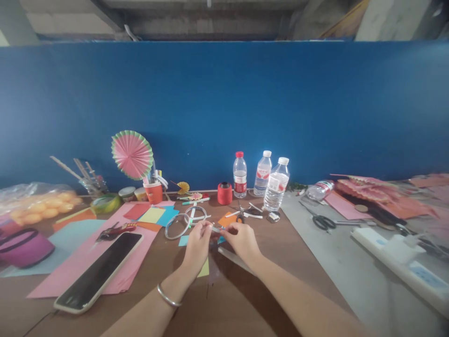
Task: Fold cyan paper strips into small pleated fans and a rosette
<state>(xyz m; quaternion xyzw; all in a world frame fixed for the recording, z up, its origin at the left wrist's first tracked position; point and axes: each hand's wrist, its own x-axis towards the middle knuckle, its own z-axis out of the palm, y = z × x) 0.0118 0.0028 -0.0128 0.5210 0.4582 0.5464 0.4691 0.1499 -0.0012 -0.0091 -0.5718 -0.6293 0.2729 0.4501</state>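
Above the brown tabletop, my left hand [198, 242] and my right hand [244, 242] are close together, each with thumb and fingers pinched. A small pale strip [216, 230] spans the gap between their fingertips; its material is too small to tell. Under my right hand lies a translucent flat strip [234, 260], like a ruler. Just beyond the left fingers are clear tubing rings [176, 226] and a white-and-green pen [192, 214]. Orange paper [228, 219] and dark-handled pliers or scissors [240, 217] lie past the right fingers. A yellow paper piece [205, 268] is partly hidden by my left hand.
A phone [100, 271] rests on pink paper [42, 288] at left. Bottles [277, 189] and a red spool [225, 194] stand at the back, near an orange cup [153, 192]. Scissors [323, 222] and a power strip [393, 260] lie at right. A blue partition [224, 103] rises behind.
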